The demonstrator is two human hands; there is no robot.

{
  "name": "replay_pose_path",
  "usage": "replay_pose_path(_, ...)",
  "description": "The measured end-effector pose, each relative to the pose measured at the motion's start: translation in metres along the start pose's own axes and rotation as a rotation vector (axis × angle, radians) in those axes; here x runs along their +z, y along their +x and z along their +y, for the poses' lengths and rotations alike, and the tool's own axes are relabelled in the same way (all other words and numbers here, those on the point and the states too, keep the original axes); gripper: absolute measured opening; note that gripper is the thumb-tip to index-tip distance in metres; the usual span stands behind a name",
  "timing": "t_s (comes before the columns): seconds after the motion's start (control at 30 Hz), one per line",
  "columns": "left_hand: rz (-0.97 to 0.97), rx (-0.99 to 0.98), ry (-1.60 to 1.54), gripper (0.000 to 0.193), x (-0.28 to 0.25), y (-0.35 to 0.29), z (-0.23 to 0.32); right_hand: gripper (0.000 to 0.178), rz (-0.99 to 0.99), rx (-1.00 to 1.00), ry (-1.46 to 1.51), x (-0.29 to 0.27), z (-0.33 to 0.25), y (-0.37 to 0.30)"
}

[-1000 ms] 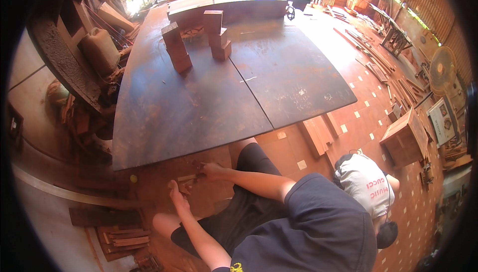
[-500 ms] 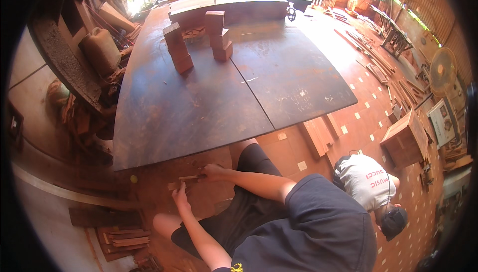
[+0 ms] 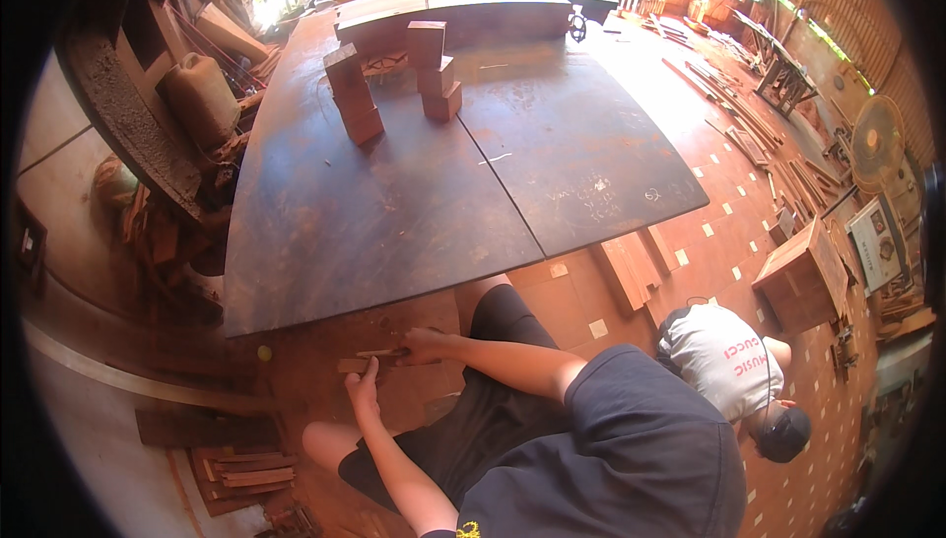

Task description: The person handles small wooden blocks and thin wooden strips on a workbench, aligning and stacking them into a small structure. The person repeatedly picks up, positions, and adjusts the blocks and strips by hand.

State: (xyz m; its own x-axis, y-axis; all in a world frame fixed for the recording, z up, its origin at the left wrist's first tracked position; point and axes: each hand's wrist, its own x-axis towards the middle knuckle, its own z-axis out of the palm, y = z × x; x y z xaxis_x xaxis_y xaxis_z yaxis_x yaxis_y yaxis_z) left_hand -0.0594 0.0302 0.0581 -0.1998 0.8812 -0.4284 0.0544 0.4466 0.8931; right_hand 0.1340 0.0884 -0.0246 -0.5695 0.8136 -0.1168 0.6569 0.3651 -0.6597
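Note:
Below the near edge of the dark table, my two hands are close together over my lap. My left hand (image 3: 364,392) is closed on a small flat piece of wood (image 3: 350,366), its thumb lying along the side. Just to the right, my right hand (image 3: 427,345) is closed round one end of a thin, light-coloured strip (image 3: 378,353). That strip points left, above the wood piece. Whether it is a tool or a sliver of wood is too small to tell, and so is whether the two touch.
On the dark table (image 3: 394,233) stand two stacks of wooden blocks (image 3: 352,95) (image 3: 433,75). A co-worker in a grey shirt (image 3: 714,356) bends low at my right, near a wooden box (image 3: 803,272). Wood strips (image 3: 254,469) lie at lower left.
My left hand and the wood piece have shifted slightly to the right, and the thin strip has moved right too. The co-worker's head has moved a little to the right.

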Motion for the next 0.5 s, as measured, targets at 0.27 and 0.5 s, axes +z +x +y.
replay_pose_path(0.27,0.085,0.046,-0.027,0.033,-0.003,0.01,-0.008,0.042,0.226,-0.016,0.127,-0.027,-0.028,-0.014)
replay_pose_path(0.5,0.04,-0.014,-0.238,0.027,-0.01,0.031,-0.03,0.043,0.235,0.136,0.049,-0.064,-0.073,-0.074)
